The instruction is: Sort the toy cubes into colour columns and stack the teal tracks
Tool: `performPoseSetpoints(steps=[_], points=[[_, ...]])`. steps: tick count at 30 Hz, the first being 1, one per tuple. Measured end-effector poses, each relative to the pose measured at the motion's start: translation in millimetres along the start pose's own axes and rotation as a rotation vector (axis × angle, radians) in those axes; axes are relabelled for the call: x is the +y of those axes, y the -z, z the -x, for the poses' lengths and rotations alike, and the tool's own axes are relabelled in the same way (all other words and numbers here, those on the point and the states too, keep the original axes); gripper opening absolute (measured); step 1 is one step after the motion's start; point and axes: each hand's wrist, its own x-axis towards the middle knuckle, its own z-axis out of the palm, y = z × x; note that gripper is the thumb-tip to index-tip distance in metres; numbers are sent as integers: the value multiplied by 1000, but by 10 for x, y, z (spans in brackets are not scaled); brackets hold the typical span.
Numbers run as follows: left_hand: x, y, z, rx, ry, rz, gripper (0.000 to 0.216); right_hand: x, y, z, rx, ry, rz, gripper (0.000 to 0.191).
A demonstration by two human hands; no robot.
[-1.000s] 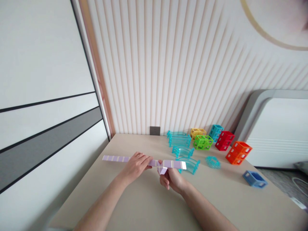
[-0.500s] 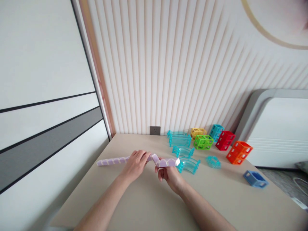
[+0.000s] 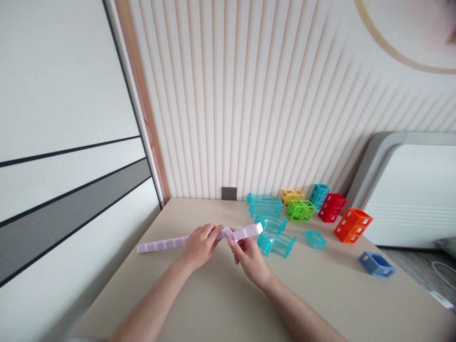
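Note:
A long purple and white snake puzzle point(image 3: 160, 244), made of jointed wedge segments, stretches across in front of me above the table. My left hand point(image 3: 200, 244) is wrapped over its middle, hiding the segments under the palm. Near the bent joint, my right hand point(image 3: 249, 259) grips it from below with the thumb on the front side. The right part point(image 3: 247, 232) of the snake puzzle slants up to the right past my right fingers. Its straight left part sticks out beyond my left hand.
Clear teal track pieces point(image 3: 276, 244) lie just behind my right hand, with a teal ring-like piece point(image 3: 315, 240) to their right. Green point(image 3: 300, 210), yellow, teal, red point(image 3: 332, 207) and orange point(image 3: 352, 225) frame blocks stand along the back right. A blue block point(image 3: 377, 264) sits near the right edge.
The right part of the snake puzzle has turned so its end tilts upward. My right hand has shifted its grip, thumb now in front. The left end has dipped slightly and moved left.

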Motion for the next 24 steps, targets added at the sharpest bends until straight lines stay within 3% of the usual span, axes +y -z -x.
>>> performPoseSetpoints(steps=[6,12,20,24], points=[[3,35,8,-93,-19,98,33,-21,174,23,-19,223,457,37],[-42,75,29,-144,-48,127,29,-52,308,4,-227,405,625,31],[-87,57,46,-208,-70,223,31,-10,379,-94,-273,589,917,21],[-90,59,67,-193,-75,188,35,-55,369,-84,-248,593,955,17]])
